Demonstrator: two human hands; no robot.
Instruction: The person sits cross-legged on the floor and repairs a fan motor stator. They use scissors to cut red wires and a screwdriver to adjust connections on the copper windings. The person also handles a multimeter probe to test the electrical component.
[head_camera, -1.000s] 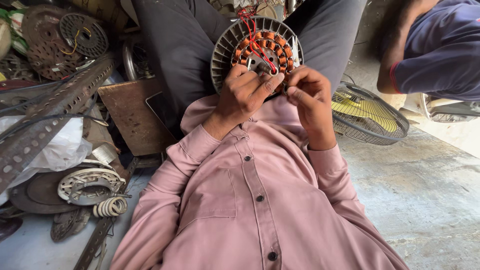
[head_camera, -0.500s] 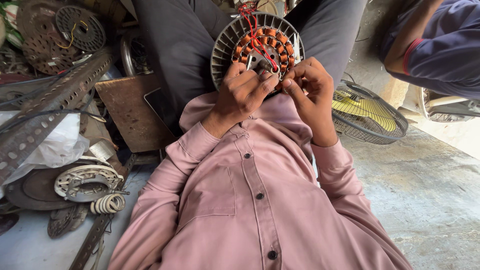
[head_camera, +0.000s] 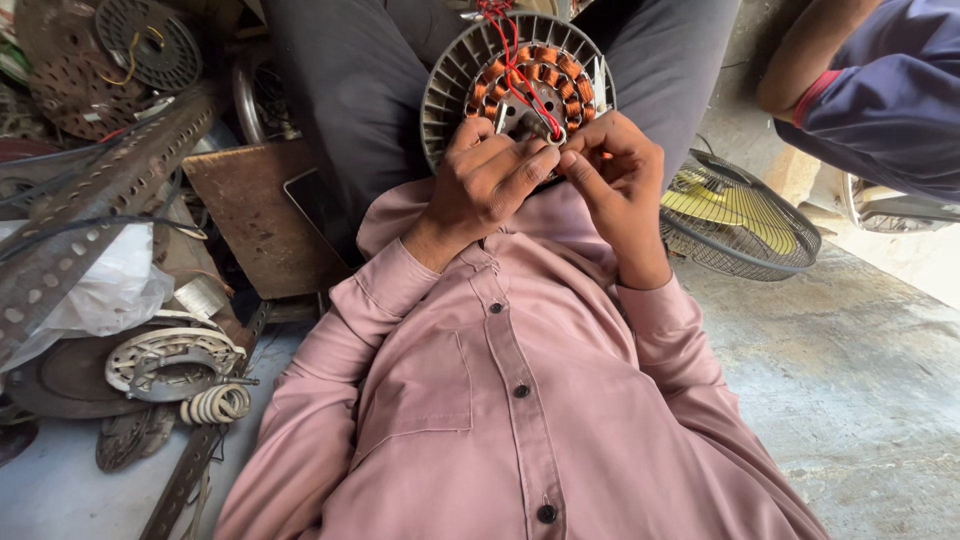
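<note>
Sitting on a concrete floor (head_camera: 860, 400) amid metal scrap (head_camera: 110, 190), both hands' grips pinch the motor stator (head_camera: 515, 80).

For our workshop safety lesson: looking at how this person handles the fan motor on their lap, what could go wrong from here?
1. The left hand and right hand pinch close to the copper windings; a slip might nick the thin wire.
2. The red wires loop loosely over the stator and could snag on a finger.
3. The stator rests on the lap, unclamped, so it may tip.
</note>
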